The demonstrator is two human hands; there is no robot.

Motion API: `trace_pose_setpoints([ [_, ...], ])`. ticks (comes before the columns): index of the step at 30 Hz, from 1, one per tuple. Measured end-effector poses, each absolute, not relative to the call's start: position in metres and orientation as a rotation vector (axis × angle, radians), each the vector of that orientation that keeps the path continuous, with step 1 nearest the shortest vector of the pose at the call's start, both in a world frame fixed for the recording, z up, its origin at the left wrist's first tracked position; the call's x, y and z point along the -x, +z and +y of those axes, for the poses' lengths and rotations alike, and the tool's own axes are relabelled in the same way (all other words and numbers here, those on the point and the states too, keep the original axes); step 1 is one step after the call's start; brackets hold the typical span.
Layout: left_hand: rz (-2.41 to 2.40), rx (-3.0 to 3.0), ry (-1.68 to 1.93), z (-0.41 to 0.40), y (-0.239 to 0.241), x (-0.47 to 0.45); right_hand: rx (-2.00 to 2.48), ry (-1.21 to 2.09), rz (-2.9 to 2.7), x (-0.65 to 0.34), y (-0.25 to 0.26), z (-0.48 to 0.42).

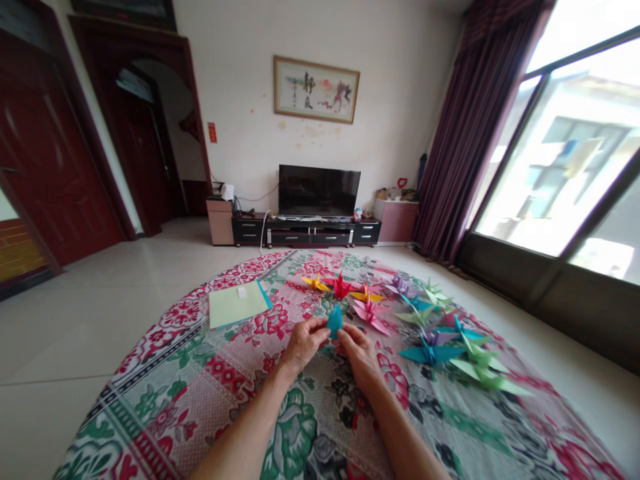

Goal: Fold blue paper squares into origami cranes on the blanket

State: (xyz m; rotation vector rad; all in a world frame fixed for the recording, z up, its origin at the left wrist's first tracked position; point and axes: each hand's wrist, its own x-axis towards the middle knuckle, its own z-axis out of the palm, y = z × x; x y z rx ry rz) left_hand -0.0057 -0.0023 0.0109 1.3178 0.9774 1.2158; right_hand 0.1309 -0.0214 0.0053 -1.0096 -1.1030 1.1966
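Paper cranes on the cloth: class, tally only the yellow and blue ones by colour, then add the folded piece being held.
Yellow cranes: 2
Blue cranes: 3
Blue folded piece, between left hand and right hand: 1
Total: 6

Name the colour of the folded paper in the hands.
The folded paper is turquoise blue, best seen in the head view.

The folded piece [335, 321] is matt paper; the tablecloth [220, 383], textured cloth; the floor [150, 283], glossy.
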Motion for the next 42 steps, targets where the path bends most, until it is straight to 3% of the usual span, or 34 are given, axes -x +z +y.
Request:
trace_pose_setpoints([
  [18, 0.917, -1.295, 1.224, -0.006, 0.015, 0.007, 0.921, 1.279, -1.037, -0.132, 0.002, -0.020],
  [27, 0.796, -1.166, 1.136, -0.007, 0.017, 0.010, 0.731, 1.564, -0.977, -0.136, 0.004, -0.020],
  [42, 0.689, -1.153, 1.104, -0.009, 0.020, 0.009, 0.592, 1.738, -0.918, -0.140, 0.004, -0.021],
])
